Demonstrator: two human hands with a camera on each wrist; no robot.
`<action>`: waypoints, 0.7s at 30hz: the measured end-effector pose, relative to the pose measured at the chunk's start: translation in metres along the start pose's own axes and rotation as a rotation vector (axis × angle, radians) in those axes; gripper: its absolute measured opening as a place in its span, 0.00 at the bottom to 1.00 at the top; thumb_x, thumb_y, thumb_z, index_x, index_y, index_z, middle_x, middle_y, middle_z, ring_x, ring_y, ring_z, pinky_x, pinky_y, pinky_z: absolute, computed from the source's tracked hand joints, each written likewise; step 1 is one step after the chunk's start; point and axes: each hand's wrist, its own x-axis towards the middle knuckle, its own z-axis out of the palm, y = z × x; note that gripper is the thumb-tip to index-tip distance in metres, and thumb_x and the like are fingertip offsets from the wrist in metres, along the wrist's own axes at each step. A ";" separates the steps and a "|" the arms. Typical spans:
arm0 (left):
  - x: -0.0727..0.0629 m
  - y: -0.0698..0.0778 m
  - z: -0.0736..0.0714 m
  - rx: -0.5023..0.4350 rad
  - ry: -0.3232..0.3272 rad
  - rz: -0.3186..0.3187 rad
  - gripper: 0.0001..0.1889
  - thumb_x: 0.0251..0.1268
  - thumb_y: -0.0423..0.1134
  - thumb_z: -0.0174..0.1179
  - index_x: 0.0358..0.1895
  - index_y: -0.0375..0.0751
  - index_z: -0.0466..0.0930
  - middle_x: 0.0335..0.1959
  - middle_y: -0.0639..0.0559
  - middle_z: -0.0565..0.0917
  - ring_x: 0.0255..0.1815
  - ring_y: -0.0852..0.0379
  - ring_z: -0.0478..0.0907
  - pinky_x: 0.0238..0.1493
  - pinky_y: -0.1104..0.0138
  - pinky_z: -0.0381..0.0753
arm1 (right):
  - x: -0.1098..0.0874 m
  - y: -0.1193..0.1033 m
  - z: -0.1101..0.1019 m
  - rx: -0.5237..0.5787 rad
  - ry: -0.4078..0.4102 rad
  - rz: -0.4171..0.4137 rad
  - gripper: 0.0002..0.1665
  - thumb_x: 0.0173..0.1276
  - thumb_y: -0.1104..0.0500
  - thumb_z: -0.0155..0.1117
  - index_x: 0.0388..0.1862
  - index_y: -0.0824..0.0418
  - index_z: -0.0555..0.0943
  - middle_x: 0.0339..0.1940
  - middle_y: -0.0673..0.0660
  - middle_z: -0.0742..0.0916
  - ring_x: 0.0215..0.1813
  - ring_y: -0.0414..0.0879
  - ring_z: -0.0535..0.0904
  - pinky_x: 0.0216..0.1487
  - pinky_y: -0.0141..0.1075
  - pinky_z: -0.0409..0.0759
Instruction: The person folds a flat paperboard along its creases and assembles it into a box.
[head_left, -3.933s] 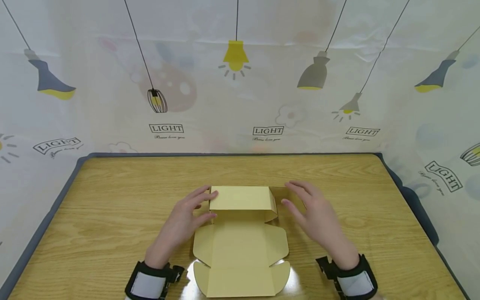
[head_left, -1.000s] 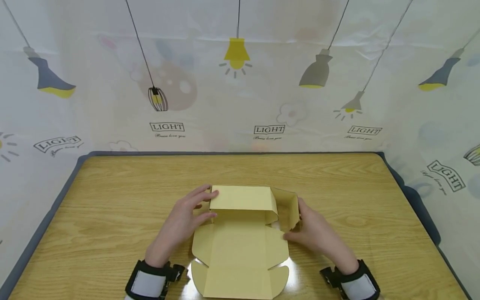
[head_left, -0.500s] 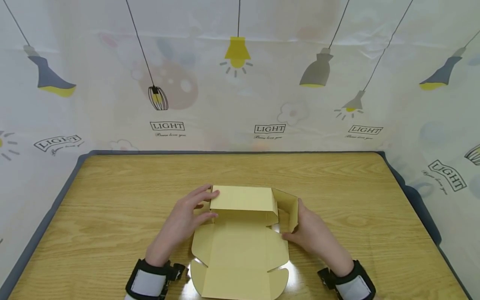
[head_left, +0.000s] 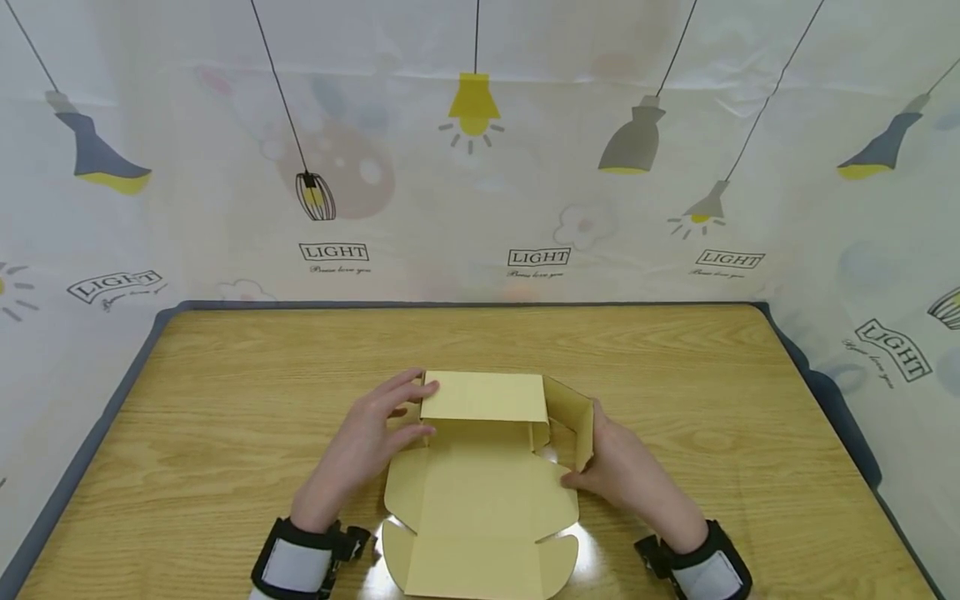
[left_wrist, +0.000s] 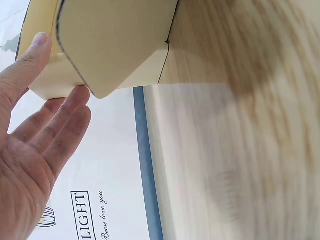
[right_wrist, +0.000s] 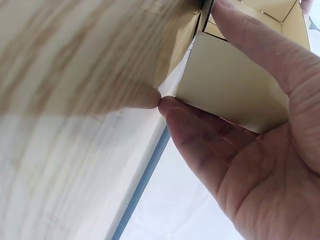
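A partly folded yellow-tan cardboard box lies on the table, its long flat part with rounded flaps pointing toward me. At the far end its folded wall stands up. My left hand holds the left end of that wall, index finger on its top and thumb lower in front; the left wrist view shows fingers on the outer side of the cardboard. My right hand grips the right side panel, which is bent forward, with thumb and fingers on either side of it. The right fingertips reach the table.
The wood-grain table has a dark blue-grey edge at the back and sides. A white cloth printed with lamps hangs behind it. Each wrist wears a black strap with a white patch.
Earlier my right hand was off the box, beside its right end. It now holds the side panel, bent forward, and has since shifted slightly left. The left hand stays in place.
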 end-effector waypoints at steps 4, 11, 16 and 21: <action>0.000 0.000 0.001 0.001 0.000 -0.002 0.26 0.53 0.38 0.69 0.59 0.47 0.77 0.67 0.46 0.70 0.61 0.48 0.75 0.52 0.62 0.82 | -0.001 0.000 0.000 -0.002 -0.008 0.005 0.51 0.37 0.57 0.83 0.57 0.65 0.62 0.35 0.56 0.83 0.39 0.48 0.81 0.39 0.41 0.81; 0.000 0.001 0.001 0.005 0.001 -0.018 0.26 0.54 0.38 0.68 0.59 0.47 0.77 0.68 0.46 0.70 0.61 0.48 0.74 0.52 0.62 0.82 | -0.002 -0.002 0.004 -0.049 0.027 -0.020 0.52 0.38 0.58 0.82 0.58 0.66 0.60 0.31 0.58 0.84 0.35 0.50 0.83 0.34 0.41 0.82; 0.000 0.001 0.001 0.019 0.003 -0.017 0.26 0.54 0.38 0.69 0.59 0.47 0.77 0.67 0.45 0.70 0.61 0.48 0.75 0.52 0.62 0.82 | -0.002 -0.006 0.005 -0.018 0.016 0.000 0.53 0.36 0.58 0.83 0.59 0.63 0.60 0.32 0.56 0.84 0.35 0.47 0.82 0.36 0.40 0.82; 0.000 0.003 0.001 0.023 0.005 -0.017 0.26 0.54 0.38 0.69 0.59 0.47 0.77 0.67 0.44 0.70 0.61 0.47 0.75 0.52 0.62 0.82 | -0.004 -0.009 0.004 -0.018 -0.019 0.017 0.55 0.34 0.54 0.84 0.60 0.60 0.61 0.32 0.53 0.84 0.35 0.44 0.81 0.37 0.39 0.81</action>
